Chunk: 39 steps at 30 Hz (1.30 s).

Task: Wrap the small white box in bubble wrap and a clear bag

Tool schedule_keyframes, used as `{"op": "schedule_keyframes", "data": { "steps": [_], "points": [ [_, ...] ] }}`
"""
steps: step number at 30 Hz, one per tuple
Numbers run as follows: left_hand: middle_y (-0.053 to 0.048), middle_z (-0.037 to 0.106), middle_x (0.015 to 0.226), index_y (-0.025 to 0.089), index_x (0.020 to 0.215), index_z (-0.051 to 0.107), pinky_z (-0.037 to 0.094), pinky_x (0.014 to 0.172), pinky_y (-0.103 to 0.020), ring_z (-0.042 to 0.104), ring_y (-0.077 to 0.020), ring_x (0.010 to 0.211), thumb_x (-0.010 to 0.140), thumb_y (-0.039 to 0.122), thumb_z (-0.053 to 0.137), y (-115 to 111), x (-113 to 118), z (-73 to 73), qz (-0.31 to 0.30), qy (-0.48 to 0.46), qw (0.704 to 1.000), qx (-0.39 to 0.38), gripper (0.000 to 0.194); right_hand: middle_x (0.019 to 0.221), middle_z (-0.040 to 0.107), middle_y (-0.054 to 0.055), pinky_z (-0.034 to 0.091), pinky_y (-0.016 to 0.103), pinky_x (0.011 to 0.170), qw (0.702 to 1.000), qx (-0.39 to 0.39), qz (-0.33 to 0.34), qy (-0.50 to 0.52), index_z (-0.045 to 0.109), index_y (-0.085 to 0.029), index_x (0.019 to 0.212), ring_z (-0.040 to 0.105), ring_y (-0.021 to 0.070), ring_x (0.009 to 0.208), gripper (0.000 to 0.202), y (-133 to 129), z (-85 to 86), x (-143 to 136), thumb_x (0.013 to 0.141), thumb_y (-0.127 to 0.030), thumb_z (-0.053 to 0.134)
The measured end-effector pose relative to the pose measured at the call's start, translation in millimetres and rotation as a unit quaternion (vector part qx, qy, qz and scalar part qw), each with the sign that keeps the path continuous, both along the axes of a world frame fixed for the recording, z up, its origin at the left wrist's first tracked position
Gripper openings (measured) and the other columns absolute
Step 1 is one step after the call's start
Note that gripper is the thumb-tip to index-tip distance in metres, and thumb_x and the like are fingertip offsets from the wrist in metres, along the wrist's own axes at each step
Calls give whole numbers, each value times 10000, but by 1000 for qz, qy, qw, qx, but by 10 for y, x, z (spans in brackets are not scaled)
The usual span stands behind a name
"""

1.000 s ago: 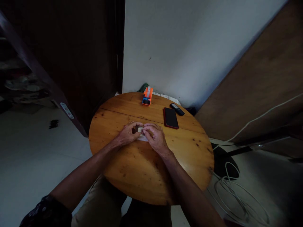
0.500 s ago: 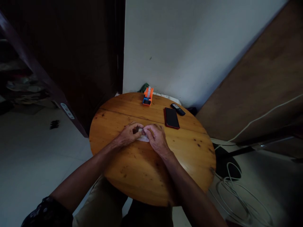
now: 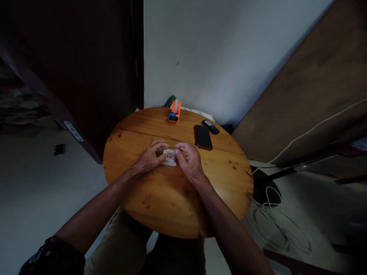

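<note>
A small, clear and whitish plastic packet (image 3: pixel 169 157) lies on the round wooden table (image 3: pixel 163 202), between my two hands. What is inside it is too dim to make out. My left hand (image 3: pixel 151 156) grips the packet's left side, thumb along the near edge and fingers curled beyond it. At the right edge, my right hand (image 3: pixel 190 160) has thumb and index finger bent in against the plastic; their exact contact is partly hidden.
An orange and blue tape dispenser (image 3: pixel 174 111) stands at the table's far edge. To the right lie a dark phone with a red edge (image 3: pixel 203 137) and a black remote (image 3: pixel 210 126). A pale cable (image 3: pixel 275 221) is coiled on the floor at right.
My hands have moved slightly apart, so more of the packet shows between them. The whole view has shifted a little, with the table now further left and up.
</note>
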<state>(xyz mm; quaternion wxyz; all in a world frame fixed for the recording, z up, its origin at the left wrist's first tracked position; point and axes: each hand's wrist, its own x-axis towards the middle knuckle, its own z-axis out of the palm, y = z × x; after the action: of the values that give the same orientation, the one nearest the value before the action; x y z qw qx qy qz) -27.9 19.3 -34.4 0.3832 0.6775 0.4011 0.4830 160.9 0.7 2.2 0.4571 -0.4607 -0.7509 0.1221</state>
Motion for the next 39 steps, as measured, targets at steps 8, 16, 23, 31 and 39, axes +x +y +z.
{"op": "schedule_keyframes", "data": {
  "steps": [8, 16, 23, 31, 39],
  "points": [
    [-103, 514, 1285, 201, 1000, 728, 530, 950, -354, 573, -228, 1183, 781, 248, 715, 3, -9, -1, -5, -3, 1000, -5, 224, 955, 729, 50, 510, 374, 797, 998, -50, 5, 44, 660, -236, 934, 668, 238, 938, 143, 96, -3, 126, 847, -296, 564],
    [-100, 594, 1188, 185, 848, 718, 531, 866, -320, 589, -237, 1167, 813, 246, 655, 1, 32, 61, 32, 21, 999, 12, 95, 1309, 651, 103, 413, 504, 1057, 988, -110, 70, -77, 581, -235, 1310, 581, 305, 1224, 589, 41, -31, 48, 738, -276, 717],
    [-72, 674, 1119, 188, 824, 682, 506, 882, -325, 621, -212, 1051, 811, 267, 614, -30, 30, 145, 51, 29, 998, 10, 105, 1311, 650, 114, 419, 495, 1062, 987, -113, 86, -72, 553, -233, 1355, 593, 294, 1216, 663, 76, -117, 21, 719, -240, 739],
    [-50, 685, 1071, 191, 1025, 654, 499, 704, -267, 622, -159, 818, 718, 321, 653, -53, -9, 127, 18, -53, 994, -95, 333, 1253, 675, 98, 441, 471, 1048, 986, -115, 107, -46, 579, -231, 1310, 620, 274, 1170, 626, 93, -132, 14, 708, -222, 749],
    [-53, 705, 1027, 171, 1153, 636, 527, 764, -284, 655, -178, 879, 662, 268, 675, -62, -26, 130, -25, -93, 984, -147, 502, 1109, 718, 56, 480, 416, 982, 993, -63, 103, -6, 685, -242, 1022, 655, 225, 1056, 235, 95, -110, 25, 787, -243, 687]
  ]
}}
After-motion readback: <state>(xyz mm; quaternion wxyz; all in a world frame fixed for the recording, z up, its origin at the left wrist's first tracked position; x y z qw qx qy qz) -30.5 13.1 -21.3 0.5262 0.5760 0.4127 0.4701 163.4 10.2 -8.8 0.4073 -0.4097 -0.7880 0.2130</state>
